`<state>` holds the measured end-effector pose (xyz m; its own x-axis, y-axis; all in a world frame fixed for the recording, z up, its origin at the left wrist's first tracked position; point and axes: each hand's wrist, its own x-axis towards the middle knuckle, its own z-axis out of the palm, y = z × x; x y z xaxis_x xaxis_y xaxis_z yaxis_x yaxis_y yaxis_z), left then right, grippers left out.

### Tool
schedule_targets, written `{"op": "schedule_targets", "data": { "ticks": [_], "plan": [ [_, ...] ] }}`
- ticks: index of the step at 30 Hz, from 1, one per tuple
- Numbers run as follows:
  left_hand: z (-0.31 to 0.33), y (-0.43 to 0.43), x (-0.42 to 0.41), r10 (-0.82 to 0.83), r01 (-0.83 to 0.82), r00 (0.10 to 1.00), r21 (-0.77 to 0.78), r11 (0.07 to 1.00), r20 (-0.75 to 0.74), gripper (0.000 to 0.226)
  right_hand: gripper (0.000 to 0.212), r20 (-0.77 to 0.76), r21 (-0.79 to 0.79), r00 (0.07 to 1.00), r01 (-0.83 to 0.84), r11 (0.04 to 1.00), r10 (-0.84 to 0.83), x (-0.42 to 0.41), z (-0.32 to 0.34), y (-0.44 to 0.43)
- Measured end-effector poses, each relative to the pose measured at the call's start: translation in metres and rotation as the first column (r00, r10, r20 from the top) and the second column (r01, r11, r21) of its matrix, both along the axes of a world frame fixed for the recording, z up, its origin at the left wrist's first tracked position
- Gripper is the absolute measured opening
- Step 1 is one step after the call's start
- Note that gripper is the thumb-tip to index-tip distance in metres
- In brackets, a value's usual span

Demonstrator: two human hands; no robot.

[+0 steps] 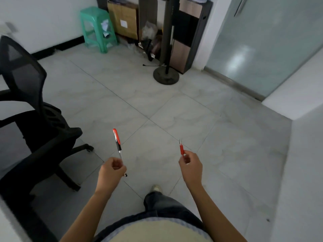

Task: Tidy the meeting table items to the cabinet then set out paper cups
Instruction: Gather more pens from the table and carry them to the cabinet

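Observation:
My left hand [111,169] grips a clear pen with a red cap [117,140], cap end pointing up and away from me. My right hand [190,164] pinches a second pen with a red grip and bare tip [181,149], tip pointing up. Both hands are held out over the tiled floor in front of my body, about a forearm's length apart. No table, cabinet or paper cups appear in the head view.
A black mesh office chair [26,109] stands at the left. A green plastic stool [97,30], cardboard boxes [124,20], a pole on a round base [167,75] and a dark unit [188,35] line the far wall. A frosted glass door [262,49] is at the right.

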<state>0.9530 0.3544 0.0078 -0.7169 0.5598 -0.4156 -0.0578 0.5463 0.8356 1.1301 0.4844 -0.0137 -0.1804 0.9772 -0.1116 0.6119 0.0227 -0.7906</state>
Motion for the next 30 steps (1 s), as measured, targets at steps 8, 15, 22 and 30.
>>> {"op": "schedule_targets", "data": {
  "ticks": [8,15,22,30],
  "plan": [
    [0.014,0.123,-0.067,0.116,-0.116,0.993,-0.006,0.993,-0.027,0.021,0.020,0.004,-0.034,0.961,-0.278,0.960,0.278,-0.115,0.002,0.131],
    [-0.014,0.170,-0.179,0.379,-0.378,0.925,-0.096,0.921,0.000,0.022,0.017,0.032,-0.045,0.901,-0.431,0.901,0.432,-0.231,-0.015,0.220],
    [-0.008,0.291,-0.354,0.396,-0.396,0.918,-0.030,0.918,-0.025,0.016,0.019,0.018,0.006,0.925,-0.379,0.925,0.379,-0.388,-0.001,0.348],
    [0.009,0.434,-0.463,0.283,-0.285,0.957,0.029,0.958,0.060,0.022,0.021,0.048,-0.067,0.951,-0.303,0.951,0.306,-0.502,0.007,0.457]
  ]
}}
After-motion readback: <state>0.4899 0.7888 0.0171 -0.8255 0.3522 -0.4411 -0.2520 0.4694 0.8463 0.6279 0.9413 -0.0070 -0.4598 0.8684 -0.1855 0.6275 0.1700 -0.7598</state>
